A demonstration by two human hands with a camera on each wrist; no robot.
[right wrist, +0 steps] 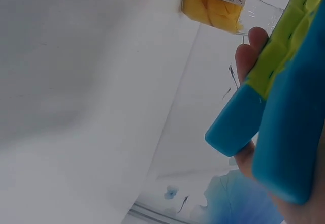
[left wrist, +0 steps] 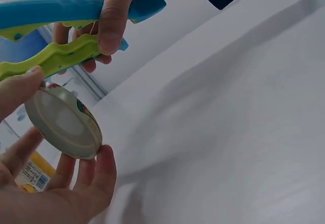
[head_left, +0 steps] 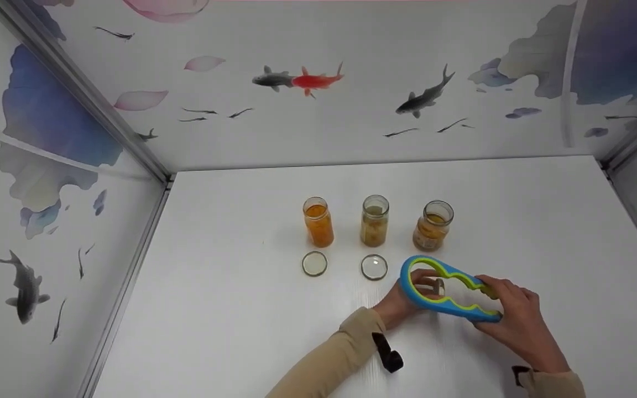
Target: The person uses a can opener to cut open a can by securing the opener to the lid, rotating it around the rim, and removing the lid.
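Note:
My left hand (head_left: 396,304) holds a round metal jar lid (left wrist: 63,122), its pale inner side showing in the left wrist view. The thumb is at the lid's upper edge and the fingertips at its lower edge. My right hand (head_left: 520,318) grips the handle end of a blue and lime-green jar opener (head_left: 462,310), thumb on one arm and fingers at the other. In the head view the opener's rounded end overlaps the left hand, partly hiding its fingers. The nearest jar, a short open one with yellow contents (head_left: 432,229), stands just beyond the opener.
An open jar with orange contents (head_left: 319,228) and an open jar with yellowish contents (head_left: 374,226) stand left of the short jar. One lid (head_left: 314,264) lies before the orange jar, another lid (head_left: 374,267) before the middle jar. Printed walls enclose the white table (head_left: 230,309).

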